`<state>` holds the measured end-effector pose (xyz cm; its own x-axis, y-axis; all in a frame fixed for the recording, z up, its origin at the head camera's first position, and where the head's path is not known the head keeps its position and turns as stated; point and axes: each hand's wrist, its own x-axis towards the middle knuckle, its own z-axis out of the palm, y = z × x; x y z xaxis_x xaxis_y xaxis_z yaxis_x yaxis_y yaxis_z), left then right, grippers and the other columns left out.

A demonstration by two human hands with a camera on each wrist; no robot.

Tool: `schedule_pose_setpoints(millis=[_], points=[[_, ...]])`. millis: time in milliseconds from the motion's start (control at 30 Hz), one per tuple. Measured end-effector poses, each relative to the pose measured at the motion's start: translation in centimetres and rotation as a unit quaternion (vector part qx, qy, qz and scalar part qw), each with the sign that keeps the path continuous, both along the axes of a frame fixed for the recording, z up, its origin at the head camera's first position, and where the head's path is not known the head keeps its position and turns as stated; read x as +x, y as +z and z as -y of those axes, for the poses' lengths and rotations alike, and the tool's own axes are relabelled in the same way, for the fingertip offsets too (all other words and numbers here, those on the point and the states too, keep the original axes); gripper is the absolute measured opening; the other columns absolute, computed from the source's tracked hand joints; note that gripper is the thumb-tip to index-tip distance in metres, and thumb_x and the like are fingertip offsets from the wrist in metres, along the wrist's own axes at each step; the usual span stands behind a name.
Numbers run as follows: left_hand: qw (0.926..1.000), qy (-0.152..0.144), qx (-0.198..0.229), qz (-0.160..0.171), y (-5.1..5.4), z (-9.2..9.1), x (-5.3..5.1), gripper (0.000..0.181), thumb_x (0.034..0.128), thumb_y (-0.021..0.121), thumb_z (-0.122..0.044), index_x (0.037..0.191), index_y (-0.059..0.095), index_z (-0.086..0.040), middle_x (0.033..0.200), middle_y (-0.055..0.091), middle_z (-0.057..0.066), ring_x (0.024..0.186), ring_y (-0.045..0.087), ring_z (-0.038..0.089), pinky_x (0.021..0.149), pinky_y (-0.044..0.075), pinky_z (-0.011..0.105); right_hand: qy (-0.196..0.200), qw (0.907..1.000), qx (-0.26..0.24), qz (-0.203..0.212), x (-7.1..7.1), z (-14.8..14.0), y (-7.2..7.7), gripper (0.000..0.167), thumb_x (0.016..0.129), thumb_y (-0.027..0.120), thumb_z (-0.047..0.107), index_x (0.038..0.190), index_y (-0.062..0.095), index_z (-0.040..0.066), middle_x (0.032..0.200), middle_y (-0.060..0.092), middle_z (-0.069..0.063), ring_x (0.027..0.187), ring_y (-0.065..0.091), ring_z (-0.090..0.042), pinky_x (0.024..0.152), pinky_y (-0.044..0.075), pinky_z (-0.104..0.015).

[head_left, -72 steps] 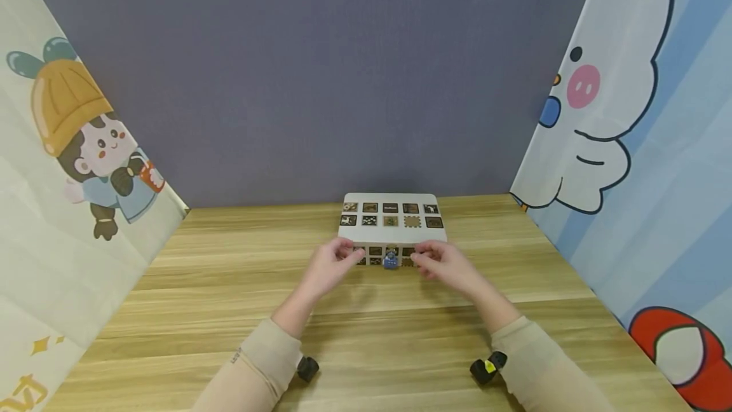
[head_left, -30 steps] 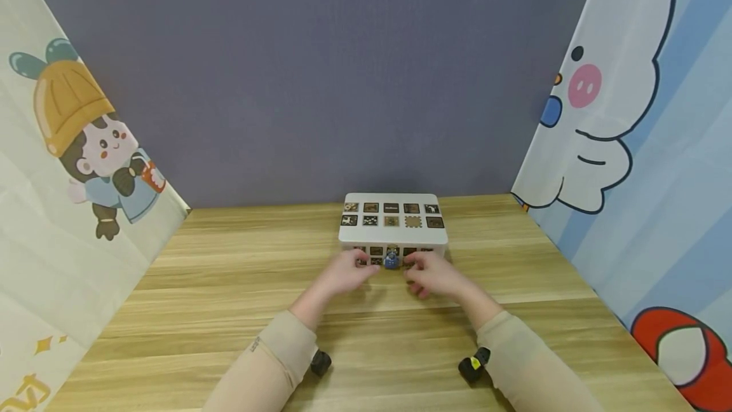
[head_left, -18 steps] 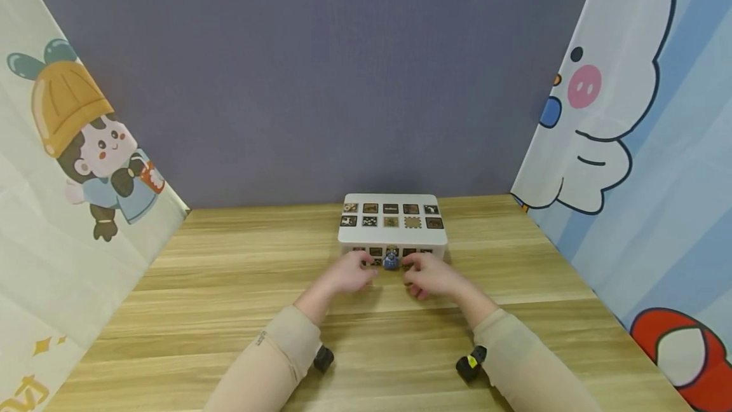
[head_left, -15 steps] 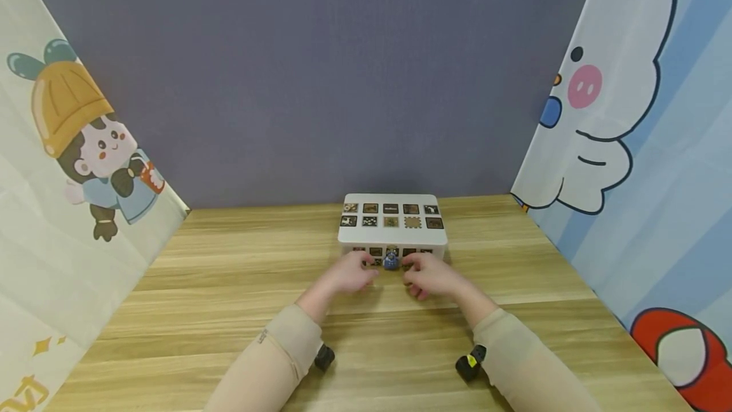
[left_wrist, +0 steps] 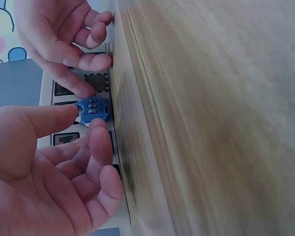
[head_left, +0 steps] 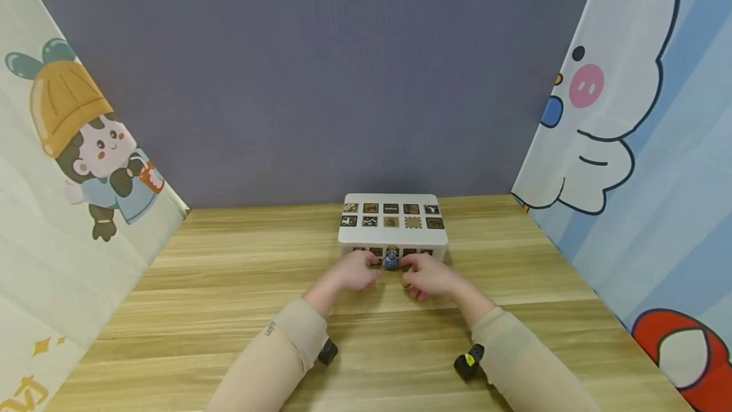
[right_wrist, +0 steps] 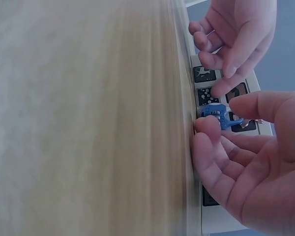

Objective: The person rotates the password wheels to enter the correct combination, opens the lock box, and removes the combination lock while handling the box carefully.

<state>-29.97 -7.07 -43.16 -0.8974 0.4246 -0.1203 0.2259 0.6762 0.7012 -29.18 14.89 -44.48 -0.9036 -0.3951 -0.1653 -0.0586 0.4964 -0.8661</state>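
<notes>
A small blue combination padlock with number wheels hangs at the front of a white box printed with dark picture squares. My left hand is just left of the lock, thumb and index fingertip close to it in the left wrist view. On the other side, my right hand has its index fingertip by the lock's edge. Fingers of both hands are loosely bent, with no firm grip visible. Whether the fingertips touch the lock is hard to tell. Part of the box front is hidden behind the hands.
The box stands at the back of a wooden table, before a dark grey-blue panel. Cartoon-printed sheets flank the table on both sides. Black wrist cameras sit under both sleeves.
Both hands have come down from the box's front corners and closed in on the padlock from either side. Over the last half second the left hand shifted slightly right. Box and padlock look unmoved.
</notes>
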Motion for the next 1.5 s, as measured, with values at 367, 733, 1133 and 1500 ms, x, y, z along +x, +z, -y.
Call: schedule_pose_setpoints(millis=[367, 733, 1133, 1500], points=[[0.9997, -0.012, -0.021, -0.003, 0.0, -0.6, 0.0, 0.044, 0.0984, 0.064, -0.016, 0.136, 0.056, 0.005, 0.074, 0.068, 0.008, 0.054, 0.060, 0.015, 0.056, 0.049, 0.027, 0.004, 0.9999, 0.010, -0.011, -0.1, 0.3, 0.0, 0.060, 0.084, 0.062, 0.003, 0.142, 0.048, -0.009, 0.079, 0.065, -0.015, 0.056, 0.060, -0.020, 0.053, 0.058, -0.036], [0.9999, -0.007, -0.010, 0.006, 0.3, -0.7, 0.3, 0.031, 0.0980, 0.063, -0.010, 0.125, 0.062, 0.004, 0.080, 0.069, 0.012, 0.055, 0.061, 0.018, 0.052, 0.048, 0.026, 0.008, 0.9999, 0.010, -0.008, -0.1, 0.3, -0.1, 0.060, 0.086, 0.061, 0.003, 0.144, 0.047, -0.007, 0.079, 0.066, -0.015, 0.055, 0.059, -0.017, 0.053, 0.057, -0.034], [0.9998, -0.017, 0.005, 0.006, 0.5, -0.8, 0.1, 0.005, 0.0991, 0.061, -0.010, 0.098, 0.063, -0.005, 0.080, 0.069, 0.016, 0.052, 0.056, 0.014, 0.050, 0.045, 0.024, 0.021, 0.9997, 0.009, -0.010, -0.3, -0.3, 0.2, 0.049, 0.091, 0.062, 0.003, 0.138, 0.053, -0.006, 0.080, 0.068, -0.012, 0.055, 0.059, -0.017, 0.051, 0.054, -0.032], [0.9998, -0.010, 0.018, -0.001, 0.2, -1.1, 0.2, 0.007, 0.0995, 0.062, -0.010, 0.094, 0.062, -0.006, 0.080, 0.069, 0.015, 0.054, 0.056, 0.012, 0.051, 0.047, 0.024, 0.015, 0.9998, -0.008, 0.013, -0.3, -0.4, 0.1, 0.040, 0.092, 0.062, 0.005, 0.132, 0.057, -0.003, 0.081, 0.067, -0.012, 0.055, 0.057, -0.016, 0.052, 0.054, -0.030]])
